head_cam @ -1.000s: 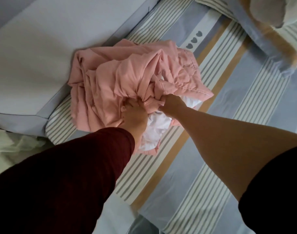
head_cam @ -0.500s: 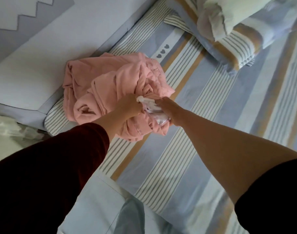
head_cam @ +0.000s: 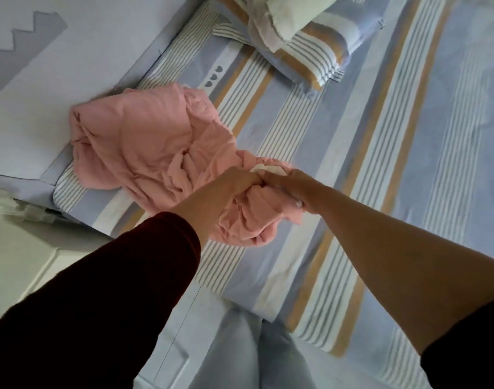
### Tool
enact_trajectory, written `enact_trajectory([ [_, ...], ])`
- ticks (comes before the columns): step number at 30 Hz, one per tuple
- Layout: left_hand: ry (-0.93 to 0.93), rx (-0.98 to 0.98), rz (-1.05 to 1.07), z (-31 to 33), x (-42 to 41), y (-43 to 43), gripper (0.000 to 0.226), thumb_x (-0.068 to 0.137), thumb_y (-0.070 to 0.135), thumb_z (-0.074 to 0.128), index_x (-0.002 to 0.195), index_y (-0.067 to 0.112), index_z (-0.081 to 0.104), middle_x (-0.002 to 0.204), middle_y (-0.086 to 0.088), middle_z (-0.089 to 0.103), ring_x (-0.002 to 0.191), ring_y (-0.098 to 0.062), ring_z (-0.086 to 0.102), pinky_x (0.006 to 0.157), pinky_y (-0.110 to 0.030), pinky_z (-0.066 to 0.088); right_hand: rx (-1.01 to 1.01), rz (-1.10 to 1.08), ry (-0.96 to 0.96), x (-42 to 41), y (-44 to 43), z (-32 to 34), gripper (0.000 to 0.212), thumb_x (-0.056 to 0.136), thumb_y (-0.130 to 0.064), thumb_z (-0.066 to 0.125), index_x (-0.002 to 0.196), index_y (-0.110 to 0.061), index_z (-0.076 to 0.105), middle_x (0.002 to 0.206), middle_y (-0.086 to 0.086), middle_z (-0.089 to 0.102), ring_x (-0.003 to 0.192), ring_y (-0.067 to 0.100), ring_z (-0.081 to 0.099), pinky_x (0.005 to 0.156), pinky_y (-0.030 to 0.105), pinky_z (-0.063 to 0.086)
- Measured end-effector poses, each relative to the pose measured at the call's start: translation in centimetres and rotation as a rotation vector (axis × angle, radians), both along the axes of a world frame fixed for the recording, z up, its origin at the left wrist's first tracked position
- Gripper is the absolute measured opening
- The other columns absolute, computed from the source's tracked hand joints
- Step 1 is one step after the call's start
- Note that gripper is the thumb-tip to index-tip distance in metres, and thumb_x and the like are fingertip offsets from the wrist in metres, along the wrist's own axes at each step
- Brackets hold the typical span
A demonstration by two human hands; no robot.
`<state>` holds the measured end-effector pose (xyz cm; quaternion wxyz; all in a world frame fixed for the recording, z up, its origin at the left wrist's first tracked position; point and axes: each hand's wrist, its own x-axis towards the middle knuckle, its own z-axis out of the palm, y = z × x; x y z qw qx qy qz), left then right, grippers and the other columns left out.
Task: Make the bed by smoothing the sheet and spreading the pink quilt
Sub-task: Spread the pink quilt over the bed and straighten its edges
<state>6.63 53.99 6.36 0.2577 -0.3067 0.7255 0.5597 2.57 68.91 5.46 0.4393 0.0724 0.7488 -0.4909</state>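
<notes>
Both hands clamp one bunched fold of the pink quilt (head_cam: 144, 141). Left hand (head_cam: 234, 186) has its fingers curled over the cloth. Right hand (head_cam: 290, 186) is just beside it, knuckles touching, thumb pinching from below. A bit of white lining (head_cam: 265, 169) shows between the fists. The held fold looks raised above the bed; the rest of the quilt trails back in a crumpled heap on the striped sheet (head_cam: 408, 164), up against a pale padded panel (head_cam: 71, 80). Sheet has blue, white and tan stripes, with three small hearts (head_cam: 213, 77) printed just past the heap. Striped pillow (head_cam: 316, 54) at top, cream pillow (head_cam: 296, 12) stacked on it. Left arm in a dark red sleeve (head_cam: 99, 304), right forearm bare
</notes>
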Motion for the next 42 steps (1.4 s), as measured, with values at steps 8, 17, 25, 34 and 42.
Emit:
enact_trajectory([
  [8, -0.185, 0.468, -0.074, 1.3, 0.5, 5.7, 0.037, 0.078, 0.029, 0.066, 0.109, 0.008, 0.062, 0.109, -0.016, 0.062, 0.105, -0.025, 0.057, 0.107, -0.038, 0.039, -0.173, -0.153, -0.067, 2.2, 8.2, 1.4, 0.057, 0.057, -0.046, 0.090, 0.105, -0.026, 0.068, 0.106, 0.001, 0.073, 0.102, 0.020, 0.069, 0.091, 0.042, 0.055],
  [17, -0.191, 0.727, -0.086, 2.2, -0.9, 10.6, 0.029, 0.092, 0.016, 0.049, 0.118, 0.005, 0.056, 0.097, -0.012, 0.059, 0.089, -0.019, 0.058, 0.089, -0.030, 0.045, 0.021, -0.270, 0.098, 1.9, 13.9, 1.9, 0.098, 0.040, -0.053, 0.091, 0.123, -0.017, 0.055, 0.108, 0.005, 0.068, 0.098, 0.025, 0.065, 0.088, 0.044, 0.055],
  [25, -0.187, 0.688, -0.091, 2.5, -1.6, 18.8, 0.042, 0.098, 0.024, 0.046, 0.065, 0.013, 0.069, 0.056, -0.002, 0.061, 0.049, -0.012, 0.060, 0.052, -0.019, 0.051, 0.158, -0.324, 0.248, 3.4, 21.6, 1.0, 0.043, 0.074, -0.029, 0.080, 0.109, -0.021, 0.058, 0.089, -0.004, 0.063, 0.084, 0.017, 0.061, 0.075, 0.029, 0.048],
  [34, -0.234, 0.456, -0.023, 1.4, -1.9, 33.2, 0.035, 0.093, 0.034, 0.053, 0.114, 0.008, 0.065, 0.108, -0.010, 0.069, 0.090, -0.024, 0.065, 0.091, -0.039, 0.052, 0.284, -0.368, 0.381, 3.6, 36.3, 2.7, 0.044, 0.073, -0.031, 0.079, 0.111, -0.017, 0.061, 0.098, 0.003, 0.067, 0.091, 0.024, 0.062, 0.077, 0.030, 0.047],
  [42, 0.067, 0.091, -0.152, -0.3, -2.6, 46.5, 0.018, 0.088, 0.015, 0.064, 0.104, 0.010, 0.066, 0.098, -0.012, 0.071, 0.087, -0.028, 0.070, 0.071, -0.033, 0.057, 0.280, -0.628, 0.409, 3.5, 51.3, 3.9, 0.029, 0.073, -0.026, 0.078, 0.098, -0.020, 0.064, 0.085, -0.003, 0.068, 0.081, 0.019, 0.064, 0.078, 0.030, 0.049],
])
